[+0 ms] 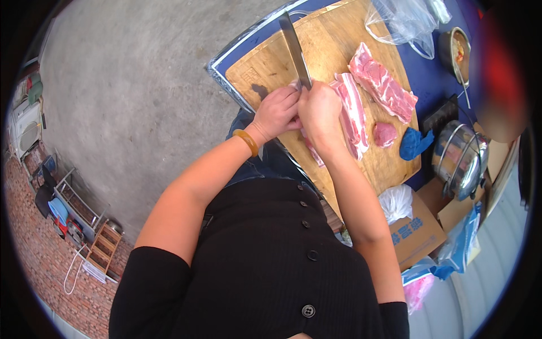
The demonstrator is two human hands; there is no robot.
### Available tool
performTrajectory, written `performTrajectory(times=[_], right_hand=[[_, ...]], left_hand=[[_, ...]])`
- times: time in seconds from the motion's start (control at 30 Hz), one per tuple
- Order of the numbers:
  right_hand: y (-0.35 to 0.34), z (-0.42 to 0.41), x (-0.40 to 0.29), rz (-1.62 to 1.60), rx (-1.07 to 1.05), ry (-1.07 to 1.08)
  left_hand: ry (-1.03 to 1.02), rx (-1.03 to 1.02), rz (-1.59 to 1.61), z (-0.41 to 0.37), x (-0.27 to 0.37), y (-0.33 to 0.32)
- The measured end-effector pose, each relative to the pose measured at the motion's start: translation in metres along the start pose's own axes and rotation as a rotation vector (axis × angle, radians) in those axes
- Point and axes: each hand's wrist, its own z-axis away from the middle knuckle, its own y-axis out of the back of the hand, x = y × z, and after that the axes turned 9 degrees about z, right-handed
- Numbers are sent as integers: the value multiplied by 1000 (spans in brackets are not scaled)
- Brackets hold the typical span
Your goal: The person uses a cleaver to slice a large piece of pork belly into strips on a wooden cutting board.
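My right hand (319,112) is closed around the handle of a wide-bladed knife (294,46), whose blade points away from me over the wooden cutting board (262,55). Against the knife, my left hand (277,108), with an amber-coloured bangle at the wrist, presses on a piece of meat that the fingers mostly hide. A strip of meat (312,150) shows under my right hand. Just right of that hand lie long strips of fatty raw meat (352,114). Farther right are a larger raw slab (383,82) and a small red lump of meat (385,134).
A blue cloth (415,143) lies at the board's right edge. Beyond it are a metal pot with a glass lid (459,159) and a metal bowl (444,51) holding food. A clear plastic bag (398,21) overlaps the board's far side. A cardboard box (417,231) stands lower right.
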Motion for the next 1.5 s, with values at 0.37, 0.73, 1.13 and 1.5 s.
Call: performTrajectory(times=[0.37,0.73,1.13,1.5], right_hand=[[6,-43,45,-273,-6,-85],[95,105,52,171,-254,38],[96,120,42,212,-278,18],[58,98,44,232,-258,25]], left_hand=[[25,-73,-40,9,0,-1],[-64,-71,32,20,17,-5],[-134,-91,114,32,20,-29],[-138,-153,137,31,15,-30]])
